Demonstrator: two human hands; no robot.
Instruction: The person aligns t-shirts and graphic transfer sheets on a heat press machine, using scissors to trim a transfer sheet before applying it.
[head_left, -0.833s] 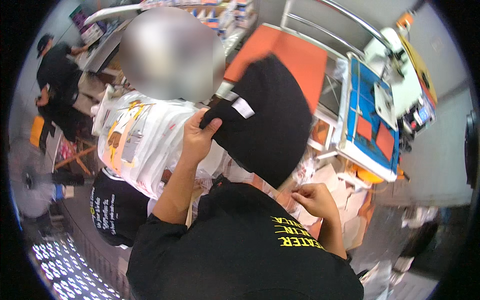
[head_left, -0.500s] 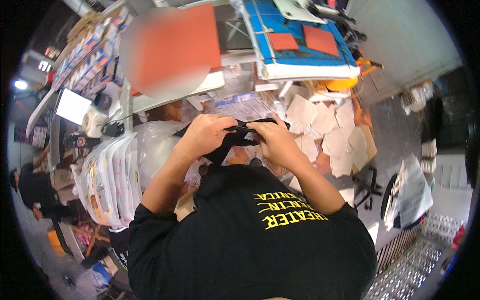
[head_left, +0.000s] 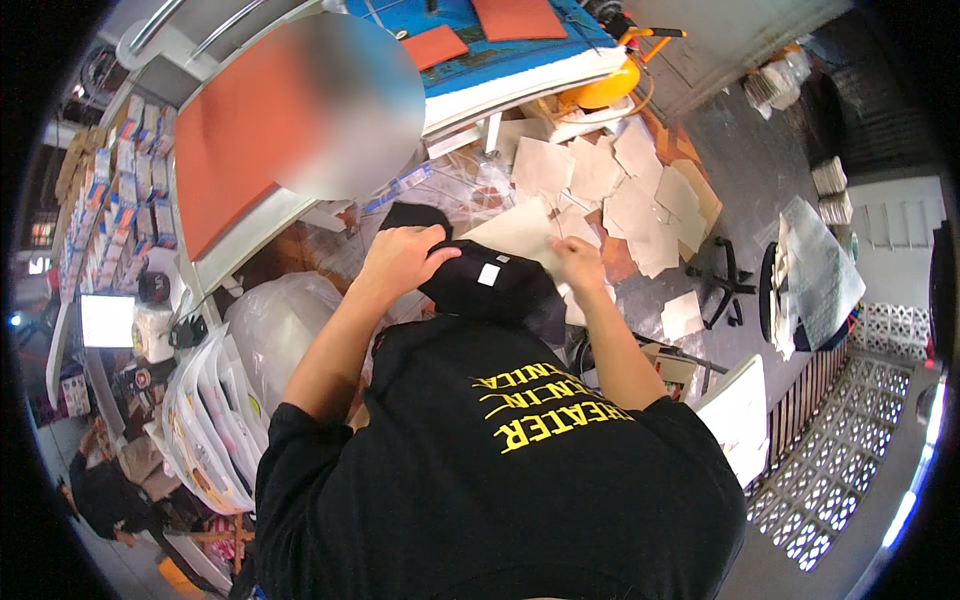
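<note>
A piece of black cloth (head_left: 500,305), which looks like a folded garment, hangs in front of my body. Small white labels (head_left: 488,275) show on its upper face. My left hand (head_left: 405,262) is closed on the cloth's left part, with the thumb lying over its edge. At the cloth's right edge is my right hand (head_left: 582,265), slightly blurred, its fingers curled in. Whether the cloth or anything else is between those fingers is hidden.
Cream sheets (head_left: 640,220) lie scattered on the floor ahead. Beyond stands a table with an orange-red board (head_left: 225,150) and a blue top (head_left: 500,65). Plastic-wrapped stacks (head_left: 215,420) are at left, near a person (head_left: 110,495). A wheeled chair base (head_left: 728,285) is at right.
My view has turned to the right. The cloth, bunched between both hands before, now lies more spread out with its labels showing. My right hand has moved to the cloth's right edge.
</note>
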